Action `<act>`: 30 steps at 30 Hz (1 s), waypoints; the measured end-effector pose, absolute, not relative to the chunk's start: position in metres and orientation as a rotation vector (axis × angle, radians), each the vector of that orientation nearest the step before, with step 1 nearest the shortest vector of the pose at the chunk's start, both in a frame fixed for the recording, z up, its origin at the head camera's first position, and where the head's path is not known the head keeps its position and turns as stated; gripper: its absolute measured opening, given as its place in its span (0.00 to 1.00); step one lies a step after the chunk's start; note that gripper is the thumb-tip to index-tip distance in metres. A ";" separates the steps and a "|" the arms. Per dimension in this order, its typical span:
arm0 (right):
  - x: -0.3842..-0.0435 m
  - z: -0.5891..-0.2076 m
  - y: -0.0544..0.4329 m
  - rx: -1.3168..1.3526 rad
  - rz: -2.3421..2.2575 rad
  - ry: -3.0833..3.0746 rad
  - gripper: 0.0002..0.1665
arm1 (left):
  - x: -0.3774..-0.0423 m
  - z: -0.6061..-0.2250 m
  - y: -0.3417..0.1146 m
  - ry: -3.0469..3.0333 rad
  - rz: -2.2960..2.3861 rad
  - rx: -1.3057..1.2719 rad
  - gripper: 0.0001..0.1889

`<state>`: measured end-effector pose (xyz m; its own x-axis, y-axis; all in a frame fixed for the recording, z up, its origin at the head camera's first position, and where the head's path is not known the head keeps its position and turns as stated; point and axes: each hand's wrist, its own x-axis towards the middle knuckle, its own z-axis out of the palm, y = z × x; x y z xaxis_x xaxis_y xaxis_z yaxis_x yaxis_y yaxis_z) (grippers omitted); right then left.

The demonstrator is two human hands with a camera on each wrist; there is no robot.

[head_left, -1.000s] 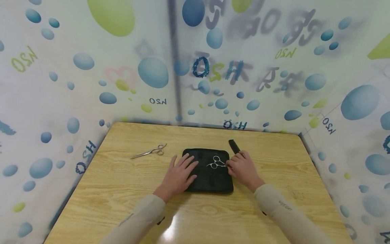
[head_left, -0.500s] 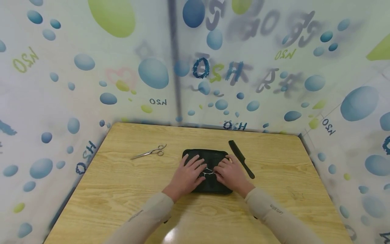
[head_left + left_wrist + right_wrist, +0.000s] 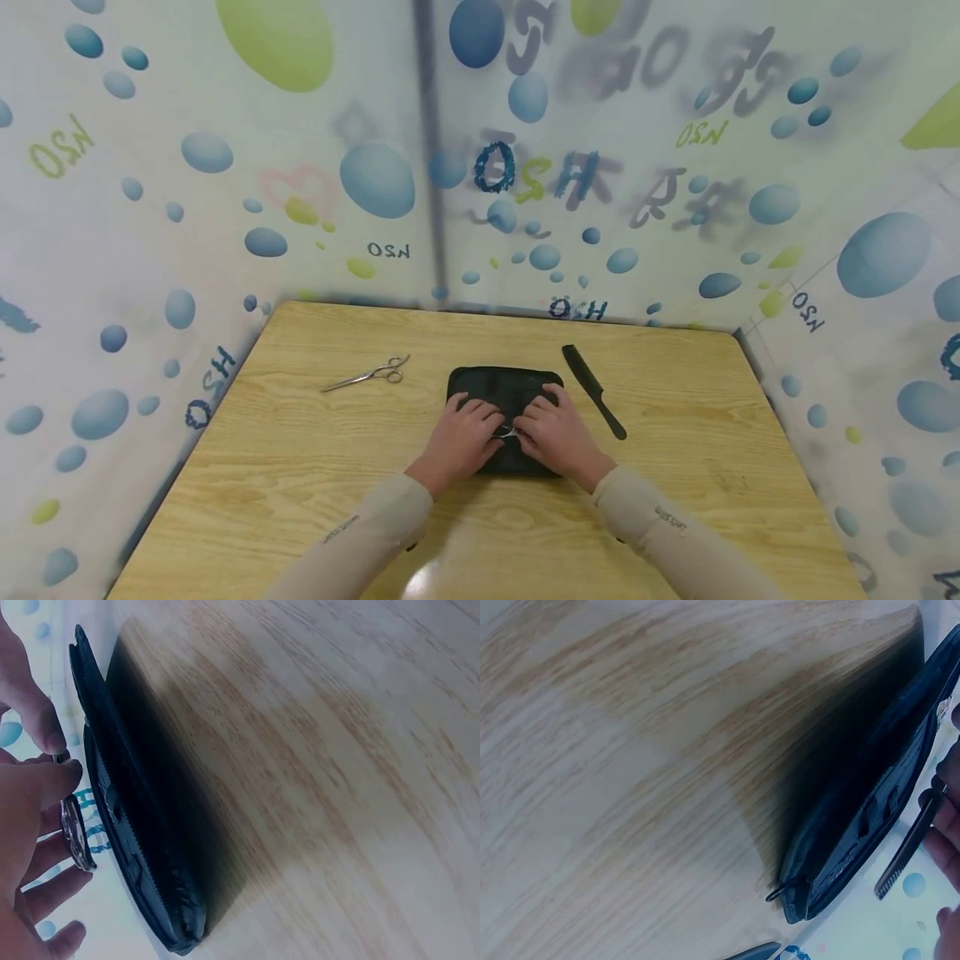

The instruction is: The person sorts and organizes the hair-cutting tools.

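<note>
Over the black zip case [image 3: 498, 381] both hands hold a small pair of silver thinning scissors [image 3: 506, 432]. My left hand [image 3: 459, 440] pinches them at the finger-ring end; those rings show beside its fingers in the left wrist view. From the other side my right hand [image 3: 557, 435] pinches the scissors too, and a toothed blade [image 3: 907, 844] sticks out past its fingers in the right wrist view. The case lies on the table with its zip edge towards the person. Most of the scissors are hidden by the fingers in the head view.
A second pair of silver scissors [image 3: 369, 374] lies on the wooden table [image 3: 315, 467], left of the case. To the right lies a black comb [image 3: 592, 388] with its handle towards the person. Patterned walls [image 3: 645, 167] stand behind and at both sides.
My right hand has moved left, off the comb, bringing the thinning scissors to the middle of the case. My left hand has moved right and now pinches their ring end.
</note>
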<state>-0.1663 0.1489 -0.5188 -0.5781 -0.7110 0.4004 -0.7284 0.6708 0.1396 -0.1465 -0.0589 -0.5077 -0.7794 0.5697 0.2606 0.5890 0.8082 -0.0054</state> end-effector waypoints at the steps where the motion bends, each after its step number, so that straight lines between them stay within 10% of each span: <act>1: -0.166 -0.519 0.148 1.127 0.051 -2.457 0.05 | -0.147 -0.508 -0.059 -2.752 -0.106 -0.892 0.15; 19: -0.166 -0.518 0.146 1.100 0.045 -2.493 0.07 | -0.151 -0.505 -0.059 -2.882 0.012 -0.878 0.14; 30: -0.169 -0.508 0.173 0.897 0.031 -2.602 0.34 | -0.160 -0.500 -0.083 -2.858 0.009 -0.796 0.13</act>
